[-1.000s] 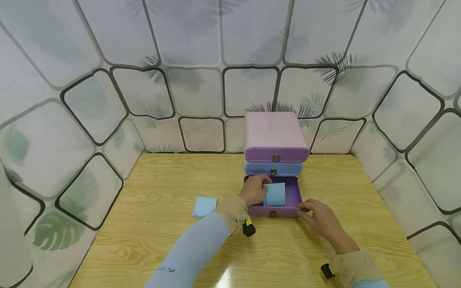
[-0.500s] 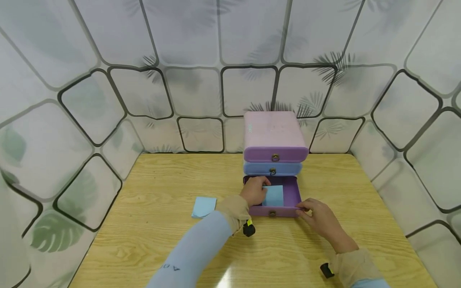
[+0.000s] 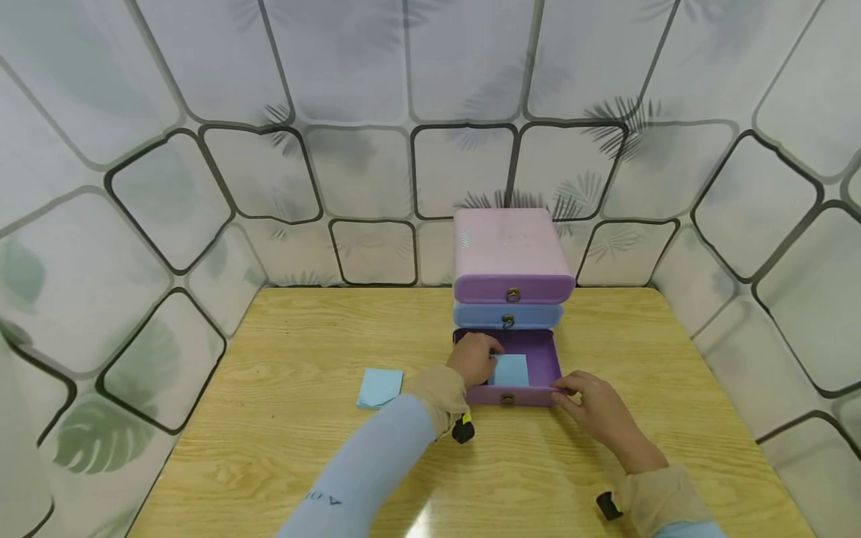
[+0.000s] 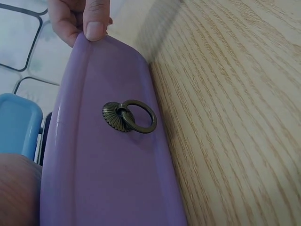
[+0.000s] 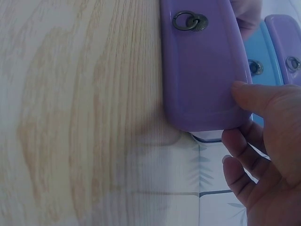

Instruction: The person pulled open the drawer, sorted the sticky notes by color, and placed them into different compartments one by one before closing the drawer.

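A purple drawer (image 3: 543,359) is pulled out at the bottom of a small drawer stack (image 3: 514,243). My left hand (image 3: 473,360) reaches into it with bent fingers and holds the left side of a light blue folded square (image 3: 509,369); paper or cloth, I cannot tell. Its left edge is hidden behind the hand. My right hand (image 3: 595,411) pinches the drawer's front right corner, its thumb (image 5: 254,95) on the front face. In the left wrist view the drawer's ring pull (image 4: 141,117) shows; the left hand is mostly out of frame there.
Another light blue folded square (image 3: 380,388) lies on the wooden table (image 3: 303,336), left of the drawer. Above the pulled-out drawer are a blue drawer (image 3: 471,315) and a purple-fronted top drawer (image 3: 480,289), both pushed in. Patterned curtain (image 3: 370,172) surrounds the table.
The blue square in my left hand has sunk lower and its upper edge has tipped down inside the drawer. My right hand keeps its grip on the drawer corner.
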`<state>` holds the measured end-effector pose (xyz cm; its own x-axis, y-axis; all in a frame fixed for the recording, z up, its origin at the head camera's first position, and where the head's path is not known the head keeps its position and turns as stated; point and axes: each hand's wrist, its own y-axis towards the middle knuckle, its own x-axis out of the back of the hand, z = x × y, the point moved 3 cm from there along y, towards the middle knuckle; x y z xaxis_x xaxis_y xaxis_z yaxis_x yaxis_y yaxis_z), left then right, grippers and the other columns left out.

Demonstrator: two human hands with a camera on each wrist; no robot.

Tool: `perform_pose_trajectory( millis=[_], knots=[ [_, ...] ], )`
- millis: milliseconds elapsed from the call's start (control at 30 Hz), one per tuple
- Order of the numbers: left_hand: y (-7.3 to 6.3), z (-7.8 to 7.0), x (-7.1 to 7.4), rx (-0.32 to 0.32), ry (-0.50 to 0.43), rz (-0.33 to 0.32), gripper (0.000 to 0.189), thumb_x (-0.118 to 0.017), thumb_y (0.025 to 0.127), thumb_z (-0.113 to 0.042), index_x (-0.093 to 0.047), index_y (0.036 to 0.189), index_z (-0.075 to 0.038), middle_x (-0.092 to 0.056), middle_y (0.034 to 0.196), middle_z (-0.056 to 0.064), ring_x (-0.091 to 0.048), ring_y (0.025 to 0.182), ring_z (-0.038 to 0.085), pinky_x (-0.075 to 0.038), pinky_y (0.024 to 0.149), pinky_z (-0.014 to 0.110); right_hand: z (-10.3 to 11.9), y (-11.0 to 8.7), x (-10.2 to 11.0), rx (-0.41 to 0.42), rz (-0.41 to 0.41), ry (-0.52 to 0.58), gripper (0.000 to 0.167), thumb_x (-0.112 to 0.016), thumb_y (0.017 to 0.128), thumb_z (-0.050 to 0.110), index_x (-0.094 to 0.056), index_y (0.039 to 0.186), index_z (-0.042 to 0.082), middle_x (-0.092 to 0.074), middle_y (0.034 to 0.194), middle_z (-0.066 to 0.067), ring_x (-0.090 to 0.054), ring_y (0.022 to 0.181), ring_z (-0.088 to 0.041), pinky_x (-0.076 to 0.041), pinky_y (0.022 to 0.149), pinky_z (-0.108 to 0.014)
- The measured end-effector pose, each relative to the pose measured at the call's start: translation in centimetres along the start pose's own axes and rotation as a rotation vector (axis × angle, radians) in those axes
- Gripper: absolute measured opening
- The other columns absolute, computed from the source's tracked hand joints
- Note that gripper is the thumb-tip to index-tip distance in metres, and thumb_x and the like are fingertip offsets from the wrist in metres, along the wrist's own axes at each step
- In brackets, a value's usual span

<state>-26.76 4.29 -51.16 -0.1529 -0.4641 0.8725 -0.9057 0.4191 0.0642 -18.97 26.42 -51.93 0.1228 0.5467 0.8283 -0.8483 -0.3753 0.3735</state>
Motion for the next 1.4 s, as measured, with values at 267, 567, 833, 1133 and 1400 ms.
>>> perform_pose_trajectory(
  millis=[267,567,833,1133,1400],
  knots=[
    [0.1,0.2,-0.4,0.041,0.028,0.019,0.019,-0.065,0.090,-0.010,-0.074,0.106,-0.019,-0.070,0.106,-0.001,-0.065,0.093,0.014,-0.052,0.076,0.027,-0.1,-0.1,-0.1,-0.002,-0.002,0.002,0.013,-0.078,0.080,0.011,-0.073,0.091,0.016,-0.062,0.084,0.012,-0.059,0.076,-0.009,-0.049,0.060,-0.028],
    [0.0,-0.1,-0.4,0.051,0.041,0.064,0.025,-0.061,0.087,-0.004,-0.074,0.108,-0.011,-0.070,0.108,0.002,-0.064,0.102,0.018,-0.052,0.084,0.028,0.1,-0.2,0.0,-0.017,0.001,-0.001,0.012,-0.078,0.081,0.012,-0.073,0.092,0.015,-0.063,0.085,0.011,-0.058,0.077,-0.009,-0.049,0.061,-0.028],
    [-0.1,0.1,-0.1,0.024,0.019,0.034,0.022,-0.059,0.090,-0.008,-0.074,0.106,-0.009,-0.071,0.104,0.003,-0.066,0.095,0.018,-0.053,0.079,0.028,0.2,-0.1,0.0,-0.014,-0.006,-0.003,0.012,-0.078,0.081,0.013,-0.073,0.091,0.015,-0.063,0.085,0.011,-0.058,0.076,-0.009,-0.049,0.060,-0.028],
    [-0.9,-0.4,2.6,-0.087,-0.068,-0.022,0.019,-0.060,0.093,-0.014,-0.073,0.103,-0.006,-0.070,0.094,0.002,-0.063,0.079,0.008,-0.049,0.070,0.020,0.0,-0.1,-0.1,-0.036,0.017,-0.006,0.013,-0.078,0.081,0.015,-0.074,0.093,0.014,-0.064,0.087,0.009,-0.060,0.078,-0.011,-0.051,0.062,-0.030],
    [-2.7,0.0,5.9,-0.088,-0.095,0.035,0.016,-0.061,0.094,-0.018,-0.074,0.100,-0.010,-0.068,0.089,-0.005,-0.059,0.078,0.004,-0.048,0.071,0.019,-0.1,-0.1,-0.2,-0.045,0.021,-0.023,0.012,-0.077,0.082,0.016,-0.073,0.094,0.014,-0.064,0.087,0.008,-0.060,0.079,-0.011,-0.051,0.062,-0.029]
  ],
)
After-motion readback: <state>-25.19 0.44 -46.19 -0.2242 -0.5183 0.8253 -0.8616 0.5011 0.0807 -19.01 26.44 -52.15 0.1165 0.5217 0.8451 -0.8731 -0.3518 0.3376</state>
